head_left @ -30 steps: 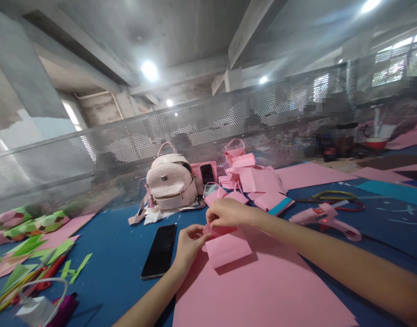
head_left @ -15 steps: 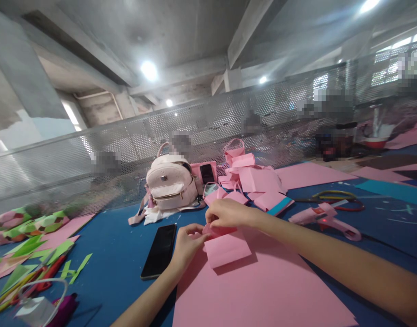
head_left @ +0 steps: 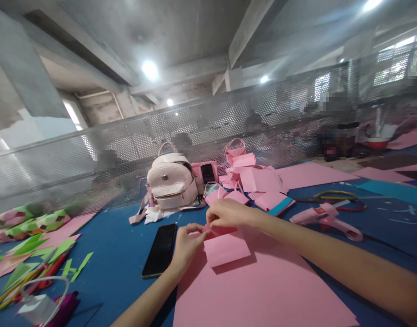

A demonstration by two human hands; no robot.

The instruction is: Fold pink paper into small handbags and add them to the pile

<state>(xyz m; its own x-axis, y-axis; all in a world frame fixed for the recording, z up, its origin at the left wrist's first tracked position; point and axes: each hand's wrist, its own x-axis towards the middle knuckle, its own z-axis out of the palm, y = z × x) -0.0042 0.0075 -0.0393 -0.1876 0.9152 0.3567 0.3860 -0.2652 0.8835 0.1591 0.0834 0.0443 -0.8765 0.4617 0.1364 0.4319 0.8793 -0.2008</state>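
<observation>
a folded pink paper piece (head_left: pixel 227 252) is pinched at its far edge by both hands: the left hand (head_left: pixel 191 245) is set with thumb and fingers closed on the ten o'clock corner, and the right hand (head_left: pixel 229 212) is bent over the twelve o'clock side, its fingertips partly hidden. the piece is held over the far end of a stack of pink sheets (head_left: pixel 259 290), its near flap standing out toward six o'clock with a shadow cast beneath.

it is judged to be very light, stiff enough for a crease to be kept, yet easily dented or torn if squeezed; hardly slippery. it is best taken by folded edges and corners, with the broad flap left unpressed.

the blue tabletop (head_left: pixel 109 263) seems smooth and is marked with pale specks. from the piece, a black phone (head_left: pixel 160 250) is seen at nine o'clock, a pale backpack (head_left: pixel 171 181) between ten and eleven, and a pink glue gun (head_left: pixel 326 220), its red light lit, near three. beyond, the table is bordered by a perforated metal screen (head_left: pixel 208 122), under a bare concrete ceiling (head_left: pixel 181 32) with bright lamps (head_left: pixel 150 70).
</observation>
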